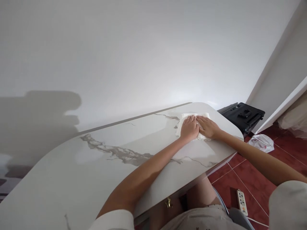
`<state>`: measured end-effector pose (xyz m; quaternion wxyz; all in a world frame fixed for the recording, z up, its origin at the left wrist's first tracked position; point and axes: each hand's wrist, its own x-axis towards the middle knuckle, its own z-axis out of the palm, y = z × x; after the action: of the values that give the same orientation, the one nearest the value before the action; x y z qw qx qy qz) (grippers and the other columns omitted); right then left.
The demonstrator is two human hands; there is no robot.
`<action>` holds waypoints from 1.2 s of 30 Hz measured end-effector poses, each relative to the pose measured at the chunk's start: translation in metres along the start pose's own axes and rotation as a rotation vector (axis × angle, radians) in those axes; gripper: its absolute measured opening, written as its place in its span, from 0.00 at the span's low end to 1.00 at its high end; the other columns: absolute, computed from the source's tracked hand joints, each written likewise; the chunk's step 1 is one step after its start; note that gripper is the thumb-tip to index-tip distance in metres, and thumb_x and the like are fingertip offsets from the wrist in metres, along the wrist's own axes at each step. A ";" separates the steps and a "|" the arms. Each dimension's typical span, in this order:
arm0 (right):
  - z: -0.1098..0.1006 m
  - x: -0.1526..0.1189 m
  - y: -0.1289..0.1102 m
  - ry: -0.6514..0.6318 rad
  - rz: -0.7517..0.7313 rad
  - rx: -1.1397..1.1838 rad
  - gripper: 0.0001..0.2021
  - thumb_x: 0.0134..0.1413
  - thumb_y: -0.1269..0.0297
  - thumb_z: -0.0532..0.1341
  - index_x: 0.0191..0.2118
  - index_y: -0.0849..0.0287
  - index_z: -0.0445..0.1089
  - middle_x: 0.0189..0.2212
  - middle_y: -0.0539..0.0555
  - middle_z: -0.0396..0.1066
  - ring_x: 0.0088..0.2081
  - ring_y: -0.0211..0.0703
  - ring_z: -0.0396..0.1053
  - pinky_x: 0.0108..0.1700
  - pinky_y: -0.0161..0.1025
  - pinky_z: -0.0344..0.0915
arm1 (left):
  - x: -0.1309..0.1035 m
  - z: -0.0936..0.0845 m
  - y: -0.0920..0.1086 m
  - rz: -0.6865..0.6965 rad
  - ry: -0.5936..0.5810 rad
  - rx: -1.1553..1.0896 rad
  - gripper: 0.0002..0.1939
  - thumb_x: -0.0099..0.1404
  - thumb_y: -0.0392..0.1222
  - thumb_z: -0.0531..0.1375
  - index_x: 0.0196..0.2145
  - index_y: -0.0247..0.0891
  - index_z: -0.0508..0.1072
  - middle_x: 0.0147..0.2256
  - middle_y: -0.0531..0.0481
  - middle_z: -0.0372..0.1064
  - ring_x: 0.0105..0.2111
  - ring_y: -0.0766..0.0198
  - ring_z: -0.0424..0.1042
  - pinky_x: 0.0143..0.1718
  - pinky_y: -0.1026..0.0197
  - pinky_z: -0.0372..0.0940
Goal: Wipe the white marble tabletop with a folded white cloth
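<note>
A white cloth (184,118) lies spread on the white marble-patterned table (134,137), toward its right end. My left hand (190,128) rests flat on the cloth, palm down and fingers stretched forward. Beside it, my right hand (208,127) also lies flat on the cloth, its fingers pointing inward to the left. The two hands touch or nearly touch at the fingers. Part of the cloth is hidden under both hands, and its edges stick out around them.
A white wall (134,64) runs along the table's far edge. Past the right end stands a black case (244,113), with a clear plastic bag (261,142) below it on the red tiled floor (240,174). A power strip (242,202) with a cord lies at lower right.
</note>
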<state>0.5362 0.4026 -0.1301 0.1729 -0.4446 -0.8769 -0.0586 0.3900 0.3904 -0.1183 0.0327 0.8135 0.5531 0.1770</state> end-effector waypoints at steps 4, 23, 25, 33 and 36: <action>-0.017 -0.043 -0.025 -0.021 -0.018 0.008 0.28 0.59 0.58 0.47 0.61 0.69 0.55 0.61 0.64 0.55 0.62 0.53 0.51 0.62 0.51 0.50 | -0.045 -0.007 0.026 -0.017 0.005 -0.006 0.26 0.67 0.38 0.42 0.61 0.27 0.54 0.63 0.42 0.49 0.63 0.55 0.46 0.62 0.53 0.45; -0.021 -0.064 0.090 0.036 0.055 -0.090 0.27 0.61 0.54 0.44 0.62 0.61 0.54 0.59 0.62 0.59 0.60 0.52 0.55 0.60 0.51 0.55 | 0.040 0.037 0.085 0.136 0.054 -0.117 0.26 0.67 0.39 0.41 0.60 0.25 0.55 0.62 0.42 0.52 0.62 0.55 0.49 0.62 0.53 0.46; -0.015 -0.042 0.101 0.025 0.055 -0.094 0.27 0.61 0.54 0.44 0.62 0.61 0.54 0.59 0.62 0.59 0.60 0.52 0.55 0.60 0.52 0.54 | 0.061 0.039 0.071 0.125 0.051 -0.110 0.26 0.67 0.39 0.41 0.59 0.26 0.56 0.61 0.42 0.52 0.62 0.56 0.49 0.62 0.54 0.45; 0.014 0.057 0.119 -0.035 0.135 -0.106 0.29 0.60 0.54 0.45 0.61 0.68 0.54 0.59 0.64 0.57 0.60 0.54 0.54 0.60 0.49 0.53 | 0.138 0.038 -0.001 0.147 0.053 -0.081 0.23 0.67 0.37 0.42 0.57 0.31 0.61 0.60 0.44 0.55 0.61 0.61 0.51 0.61 0.57 0.46; 0.022 0.087 0.113 -0.047 0.147 -0.088 0.29 0.59 0.55 0.46 0.60 0.69 0.54 0.59 0.65 0.57 0.60 0.54 0.54 0.60 0.48 0.52 | 0.150 0.034 -0.026 0.134 0.058 -0.068 0.22 0.67 0.36 0.43 0.56 0.30 0.61 0.60 0.43 0.55 0.60 0.61 0.53 0.60 0.57 0.47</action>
<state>0.5738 0.5420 -0.1260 0.1363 -0.5163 -0.8423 -0.0737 0.4266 0.5424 -0.1188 0.0322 0.8417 0.4917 0.2209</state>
